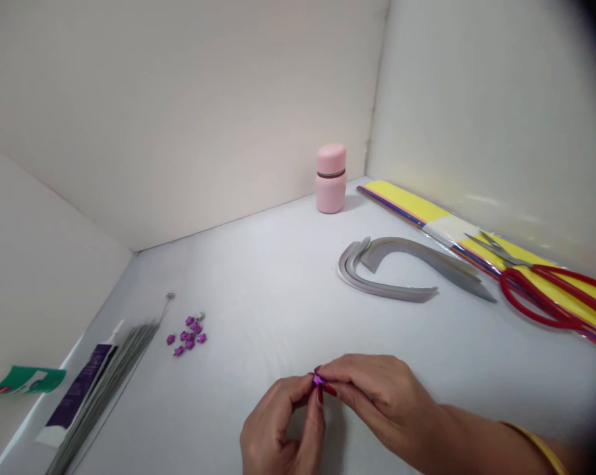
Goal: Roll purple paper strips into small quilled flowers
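Note:
Between the fingertips of both hands is a small shiny purple paper star (318,380). My left hand (283,422) pinches it from the left with thumb and forefinger. From the right, my right hand (387,396) is closed on the same star, thumb and finger pressed against its edge. Fingers cover most of it, so its full shape is partly hidden. Off to the left, a loose group of several purple stars (189,338) lies on the white table (258,290), with a silvery piece (200,316) beside them.
At left lie a bundle of thin wires (115,382) and a purple glue tube (80,389). A pink flask (331,181) stands at the back. Curved silvery paper strips (382,288) lie at right, near red-handled scissors (540,310) resting on packs of coloured paper strips (407,204).

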### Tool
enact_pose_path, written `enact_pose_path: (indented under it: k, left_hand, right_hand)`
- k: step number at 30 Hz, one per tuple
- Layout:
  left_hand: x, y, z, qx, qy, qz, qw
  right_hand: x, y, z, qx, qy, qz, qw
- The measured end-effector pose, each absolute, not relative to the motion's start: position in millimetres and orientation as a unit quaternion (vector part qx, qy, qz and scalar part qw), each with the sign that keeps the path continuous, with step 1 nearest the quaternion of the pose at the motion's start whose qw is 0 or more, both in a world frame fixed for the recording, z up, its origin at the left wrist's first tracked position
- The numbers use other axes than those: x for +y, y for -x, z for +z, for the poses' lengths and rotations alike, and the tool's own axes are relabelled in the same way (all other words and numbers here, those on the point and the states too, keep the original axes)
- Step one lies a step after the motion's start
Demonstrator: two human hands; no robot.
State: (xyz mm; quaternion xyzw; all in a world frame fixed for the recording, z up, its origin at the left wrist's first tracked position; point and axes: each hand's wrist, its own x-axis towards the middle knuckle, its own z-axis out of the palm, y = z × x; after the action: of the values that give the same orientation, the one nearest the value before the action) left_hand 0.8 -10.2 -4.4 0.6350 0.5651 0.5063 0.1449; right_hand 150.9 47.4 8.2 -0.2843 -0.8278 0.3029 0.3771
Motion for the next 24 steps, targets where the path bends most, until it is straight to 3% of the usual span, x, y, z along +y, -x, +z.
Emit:
enact_pose_path:
  k: [8,17,24]
  left_hand:
    - [-9.2,-4.1,0.0,0.593,-0.637,0.486,0.077]
    - [-10.8,1.6,0.3,0.569,-0.625,0.502,0.183]
    - [-9.4,3.5,-4.7,0.547,-0.651,0.503,0.155]
  right_hand:
    - [42.9,-147.9,9.3,-0.815,0.290,0.301,0.401]
    - [47.4,-152.7,13.3,-0.805,0.299,0.342,0.382]
    - [50.8,-151.0,9.2,-0.816,0.266,0.343,0.381]
